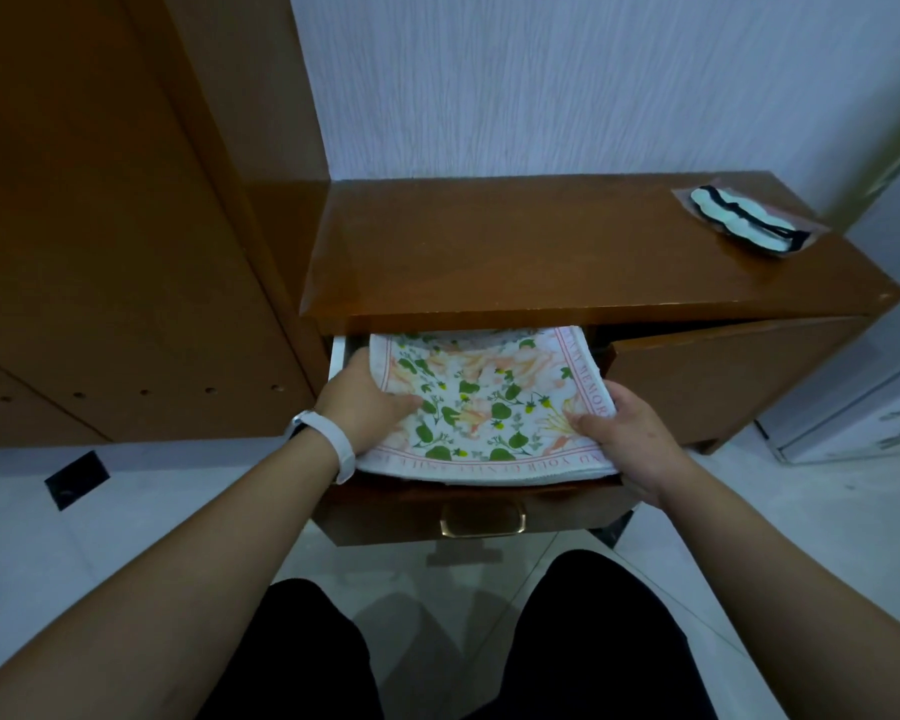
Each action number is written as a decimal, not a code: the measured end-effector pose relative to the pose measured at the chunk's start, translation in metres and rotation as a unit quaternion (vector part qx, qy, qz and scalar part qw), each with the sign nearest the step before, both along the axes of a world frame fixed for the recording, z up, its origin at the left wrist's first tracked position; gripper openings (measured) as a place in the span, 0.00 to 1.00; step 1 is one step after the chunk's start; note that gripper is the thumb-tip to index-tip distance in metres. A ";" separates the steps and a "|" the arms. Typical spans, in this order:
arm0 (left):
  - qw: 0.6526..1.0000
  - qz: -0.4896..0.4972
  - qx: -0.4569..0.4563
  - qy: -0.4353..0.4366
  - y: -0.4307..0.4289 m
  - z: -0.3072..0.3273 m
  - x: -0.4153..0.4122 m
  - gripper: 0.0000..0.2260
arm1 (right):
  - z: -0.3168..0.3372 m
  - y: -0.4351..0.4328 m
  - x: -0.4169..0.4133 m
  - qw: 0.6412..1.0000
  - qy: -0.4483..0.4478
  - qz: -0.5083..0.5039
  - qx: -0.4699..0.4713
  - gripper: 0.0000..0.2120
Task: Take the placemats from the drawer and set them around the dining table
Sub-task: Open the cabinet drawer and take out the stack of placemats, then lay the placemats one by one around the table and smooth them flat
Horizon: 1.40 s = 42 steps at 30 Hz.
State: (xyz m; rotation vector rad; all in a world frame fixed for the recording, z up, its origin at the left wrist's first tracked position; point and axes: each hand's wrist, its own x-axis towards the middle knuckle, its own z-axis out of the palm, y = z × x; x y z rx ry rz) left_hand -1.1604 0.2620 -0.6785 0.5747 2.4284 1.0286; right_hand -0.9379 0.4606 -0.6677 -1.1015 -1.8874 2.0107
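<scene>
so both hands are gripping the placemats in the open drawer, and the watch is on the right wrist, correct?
Not quite: the watch is on the left wrist. The rest holds. In the head view the left hand and right hand grip the placemats over the open drawer.
</scene>
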 end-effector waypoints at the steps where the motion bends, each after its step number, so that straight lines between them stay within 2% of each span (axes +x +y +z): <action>1: 1.000 0.007 0.025 -0.013 -0.002 0.006 0.002 0.22 | 0.002 0.000 0.001 1.000 0.004 0.000 -0.004 0.15; 4: 0.994 0.035 0.088 -0.050 -0.016 0.013 0.014 0.18 | 0.005 -0.002 0.005 1.000 0.009 0.001 -0.009 0.13; 10: 0.978 0.089 0.169 -0.089 -0.049 0.012 0.048 0.18 | -0.001 -0.028 0.025 0.999 0.032 -0.034 0.002 0.11; 13: 0.981 0.082 0.162 -0.070 -0.060 0.012 0.064 0.20 | 0.002 -0.035 0.037 0.999 0.023 -0.035 0.006 0.11; 18: 0.990 0.069 0.126 0.009 -0.070 0.004 0.081 0.24 | -0.006 -0.041 0.049 0.998 -0.013 -0.047 0.042 0.10; 27: 0.990 0.088 0.112 0.006 -0.073 -0.001 0.082 0.26 | -0.012 -0.041 0.049 0.997 -0.032 -0.048 0.053 0.11; 33: 0.997 0.048 0.060 -0.013 -0.069 0.068 0.089 0.27 | 0.051 -0.053 0.055 0.996 -0.077 -0.023 0.049 0.13; 42: 0.997 0.031 0.057 -0.033 -0.071 0.260 0.129 0.29 | 0.249 -0.067 0.106 0.991 -0.110 -0.047 0.058 0.11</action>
